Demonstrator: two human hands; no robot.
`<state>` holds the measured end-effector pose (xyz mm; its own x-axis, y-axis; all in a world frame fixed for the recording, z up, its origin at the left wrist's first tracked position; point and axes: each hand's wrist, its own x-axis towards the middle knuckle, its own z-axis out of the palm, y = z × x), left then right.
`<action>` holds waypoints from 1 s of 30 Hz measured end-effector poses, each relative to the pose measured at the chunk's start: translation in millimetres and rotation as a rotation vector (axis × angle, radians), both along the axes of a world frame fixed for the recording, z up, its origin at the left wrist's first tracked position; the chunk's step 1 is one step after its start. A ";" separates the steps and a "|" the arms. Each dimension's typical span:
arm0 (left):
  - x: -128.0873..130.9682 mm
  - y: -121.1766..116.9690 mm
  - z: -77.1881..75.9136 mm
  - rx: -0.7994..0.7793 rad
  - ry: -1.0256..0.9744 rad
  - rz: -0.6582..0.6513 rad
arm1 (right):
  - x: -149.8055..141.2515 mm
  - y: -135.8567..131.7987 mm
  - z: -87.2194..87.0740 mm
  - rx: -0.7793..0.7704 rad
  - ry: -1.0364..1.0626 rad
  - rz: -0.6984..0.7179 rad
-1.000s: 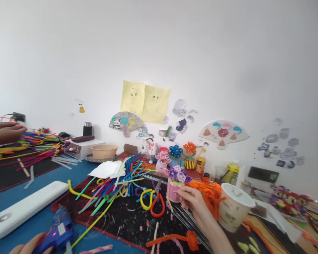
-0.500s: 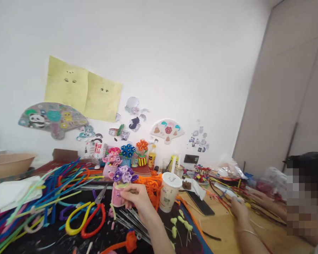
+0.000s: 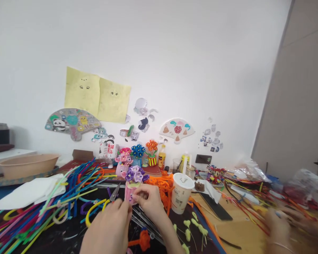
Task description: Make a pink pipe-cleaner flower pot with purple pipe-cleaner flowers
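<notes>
A small pink pot (image 3: 128, 191) made of pipe cleaners stands upright with purple and lilac pipe-cleaner flowers (image 3: 135, 174) on top. My right hand (image 3: 150, 201) pinches the pot's right side with thumb and fingers. At the pot's lower left, my left hand (image 3: 108, 225) has its fingers drawn together against the pot, and its fingertips are partly hidden. The scissors (image 3: 115, 194) lie partly behind my left hand, with a yellow handle loop showing. Below my hands is an orange pipe-cleaner flower (image 3: 143, 241).
Loose pipe cleaners (image 3: 39, 208) spread across the left side. A lidded paper cup (image 3: 180, 201) with a straw stands to the right, near pale green buds (image 3: 188, 229). Finished flower pots (image 3: 152, 161) line the back. Another person's hand (image 3: 278, 225), blurred, is at the far right.
My left hand has come into view and moved up to the pot, covering part of the scissors. My right hand stays at the pot. The camera view has turned left.
</notes>
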<state>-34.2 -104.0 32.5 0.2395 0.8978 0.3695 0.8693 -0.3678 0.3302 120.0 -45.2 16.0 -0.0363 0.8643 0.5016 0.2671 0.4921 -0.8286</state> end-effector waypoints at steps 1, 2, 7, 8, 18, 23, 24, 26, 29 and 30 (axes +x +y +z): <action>7.6 10.5 13.3 -0.017 0.001 0.000 | 0.9 -0.5 0.7 0.024 -0.031 -0.009; 12.8 21.2 24.7 -0.021 -0.009 -0.034 | 2.2 -0.8 1.5 0.042 -0.054 -0.016; 11.0 64.2 40.5 -0.066 -0.035 -0.268 | 12.1 0.7 4.0 0.126 -0.132 -0.071; 9.6 69.2 37.7 -0.090 -0.063 -0.299 | 14.4 1.4 4.1 0.141 -0.149 -0.082; 16.4 76.9 27.4 -0.132 -0.219 -0.402 | 23.5 2.3 1.1 0.179 -0.344 -0.162; 17.1 79.0 19.1 -0.126 -0.215 -0.380 | 23.0 1.7 0.5 0.178 -0.418 -0.180; 17.1 79.7 17.7 -0.119 -0.217 -0.382 | 22.8 1.6 0.7 0.179 -0.422 -0.183; 17.1 81.1 15.7 -0.114 -0.215 -0.379 | 22.1 1.1 1.3 0.184 -0.424 -0.188; 17.0 82.3 14.4 -0.127 -0.203 -0.371 | 21.3 0.1 2.0 0.194 -0.429 -0.192; 16.9 82.2 14.2 -0.136 -0.203 -0.371 | 21.3 -0.3 2.0 0.200 -0.429 -0.194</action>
